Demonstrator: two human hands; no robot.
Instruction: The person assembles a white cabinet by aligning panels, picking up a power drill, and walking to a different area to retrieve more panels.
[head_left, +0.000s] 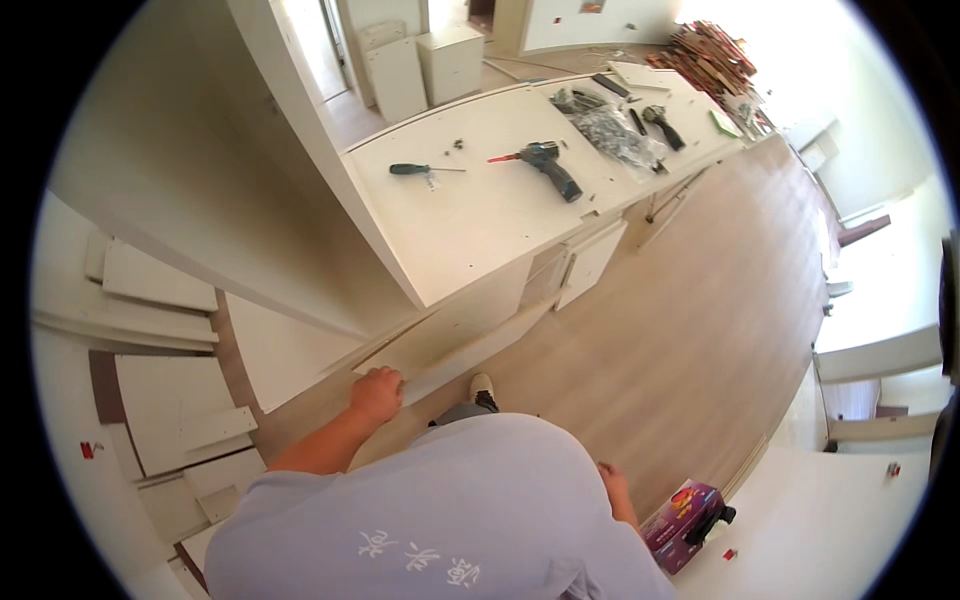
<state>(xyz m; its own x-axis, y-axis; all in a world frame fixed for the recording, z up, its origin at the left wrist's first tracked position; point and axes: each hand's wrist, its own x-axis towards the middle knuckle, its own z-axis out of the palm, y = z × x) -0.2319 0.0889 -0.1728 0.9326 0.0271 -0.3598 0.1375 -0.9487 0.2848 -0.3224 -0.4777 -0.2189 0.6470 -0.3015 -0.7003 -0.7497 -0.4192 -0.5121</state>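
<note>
My left hand (378, 396) is closed over the near end of a long white board (480, 345), which stands on edge low beside the workbench-high white panel surface (480, 225). My right hand (614, 487) hangs at my side, partly hidden by my shirt, and its fingers are too covered to read. On the white surface lie a green-handled screwdriver (410, 169), a few small dark fittings (458, 145) and a cordless drill (548, 168) with a red tip. Farther right are a clear plastic bag of hardware (618, 130) and a second power tool (663, 127).
A tall white cabinet panel (330, 190) rises at the left end of the surface. Loose white boards (165, 400) lie on the left. A purple box (680, 515) sits on the floor near my right hand. Wood scraps (708, 58) are piled at the far right.
</note>
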